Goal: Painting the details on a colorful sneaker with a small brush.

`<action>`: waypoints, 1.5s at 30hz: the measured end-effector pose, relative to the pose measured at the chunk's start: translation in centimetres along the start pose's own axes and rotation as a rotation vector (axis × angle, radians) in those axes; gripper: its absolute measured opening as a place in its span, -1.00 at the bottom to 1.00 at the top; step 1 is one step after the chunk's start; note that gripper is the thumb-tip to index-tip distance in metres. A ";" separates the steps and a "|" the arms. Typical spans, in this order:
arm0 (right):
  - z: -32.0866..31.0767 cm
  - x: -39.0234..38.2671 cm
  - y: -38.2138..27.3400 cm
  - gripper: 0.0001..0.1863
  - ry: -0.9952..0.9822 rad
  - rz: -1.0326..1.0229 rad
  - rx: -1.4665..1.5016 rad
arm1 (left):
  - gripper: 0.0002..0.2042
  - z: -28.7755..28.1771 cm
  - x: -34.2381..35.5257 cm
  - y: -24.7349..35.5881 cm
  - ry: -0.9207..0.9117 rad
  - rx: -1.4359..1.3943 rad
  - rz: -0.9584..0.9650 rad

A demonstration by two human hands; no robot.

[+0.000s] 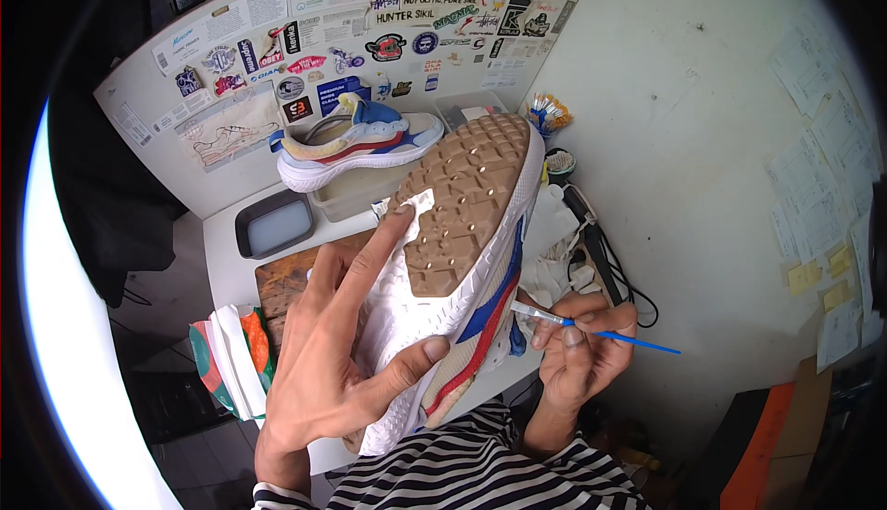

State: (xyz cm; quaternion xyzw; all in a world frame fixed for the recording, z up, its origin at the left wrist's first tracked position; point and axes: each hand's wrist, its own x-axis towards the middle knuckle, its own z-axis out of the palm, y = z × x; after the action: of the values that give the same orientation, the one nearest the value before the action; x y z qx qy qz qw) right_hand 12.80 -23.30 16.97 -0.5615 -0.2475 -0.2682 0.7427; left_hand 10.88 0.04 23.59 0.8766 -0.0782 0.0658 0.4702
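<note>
Left fingers (371, 259) gripping one sneaker (471, 210), right fingers (577, 355) pinching one paintbrush (554, 318), one shoe (360, 148) behind

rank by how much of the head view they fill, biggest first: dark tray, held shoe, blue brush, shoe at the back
1. Held shoe (looks enlarged by nearness; the shoes' real sizes can't be ranked)
2. Shoe at the back
3. Dark tray
4. Blue brush, long but thin

White board (199, 187) with stickers (389, 46); papers (802, 177) (some yellow) on wall (693, 224); lower right, probably orange-edged box (767, 441).
</note>
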 end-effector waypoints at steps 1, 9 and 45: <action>0.0 0.0 0.0 -0.81 0.001 -0.005 0.003 | -0.04 0.0 0.0 0.0 0.001 -0.001 -0.001; -0.1 0.0 0.1 -0.82 -0.027 -0.028 0.007 | -0.05 0.2 0.0 0.2 0.023 -0.017 0.002; -0.7 -5.3 19.3 -0.87 -0.235 0.513 -0.343 | -0.24 2.0 -10.5 -14.0 0.307 -1.336 -0.618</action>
State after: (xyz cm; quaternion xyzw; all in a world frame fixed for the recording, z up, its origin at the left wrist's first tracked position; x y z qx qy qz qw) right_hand 21.99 -19.03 -0.29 -0.7496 -0.1335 -0.0436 0.6468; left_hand 3.43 6.79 9.15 0.3679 0.2146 -0.0090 0.9047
